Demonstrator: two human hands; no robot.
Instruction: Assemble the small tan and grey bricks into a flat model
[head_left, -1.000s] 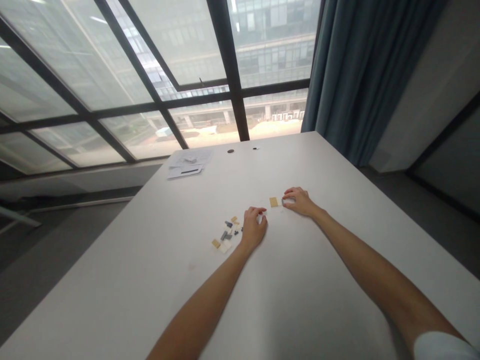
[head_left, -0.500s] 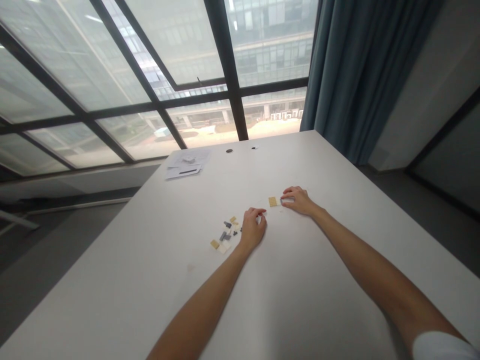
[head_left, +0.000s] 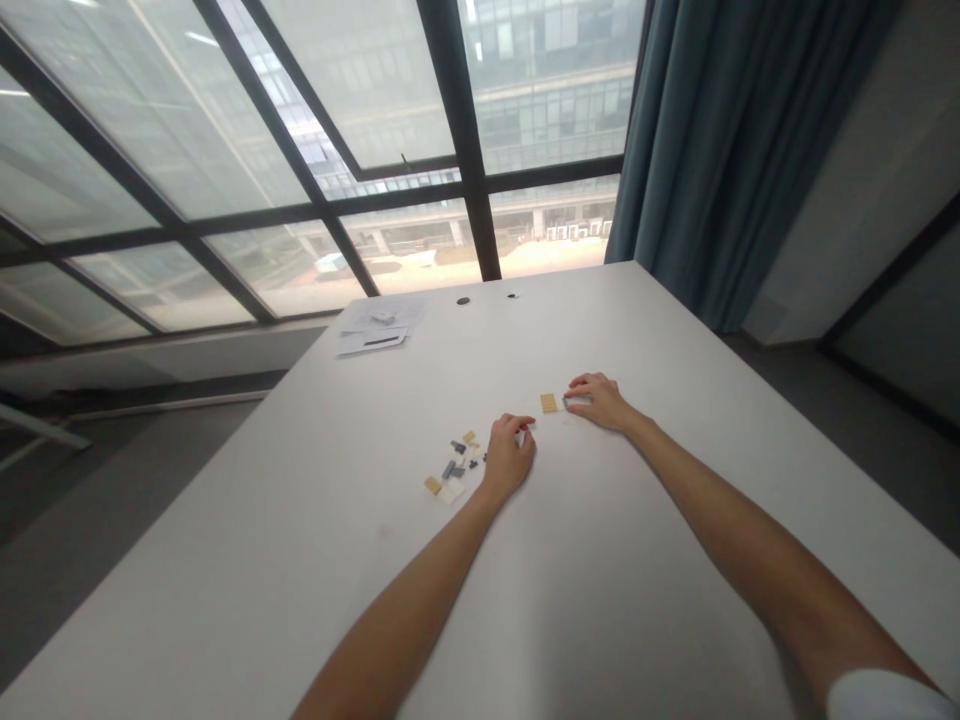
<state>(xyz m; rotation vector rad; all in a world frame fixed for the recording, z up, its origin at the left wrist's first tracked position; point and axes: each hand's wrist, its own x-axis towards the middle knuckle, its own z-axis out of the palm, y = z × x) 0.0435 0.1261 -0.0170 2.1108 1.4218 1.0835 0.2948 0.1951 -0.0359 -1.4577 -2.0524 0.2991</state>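
My right hand point(head_left: 598, 402) rests on the table with thumb and fingers closed around a small grey toy brick point(head_left: 566, 401). Just left of it lies a tan studded plate point(head_left: 548, 403), with a whitish bit between the two. My left hand point(head_left: 510, 450) is curled, thumb and forefinger close together; something pale and tiny shows at the tips, too small to name. Beside its wrist are loose toy bricks: grey pieces point(head_left: 449, 469), a tan piece point(head_left: 433, 485), white pieces point(head_left: 452, 491) and small dark bits point(head_left: 473, 463). My left hand partly hides this group.
All of this lies on a large white table point(head_left: 300, 540). Papers point(head_left: 373, 340) with a small pale object on top lie at its far left corner. Two round holes are near the far edge. Windows stand behind, and a blue curtain point(head_left: 690, 150) hangs at right.
The whole view has shifted slightly. Both hands and the bricks keep nearly the same places and grip.
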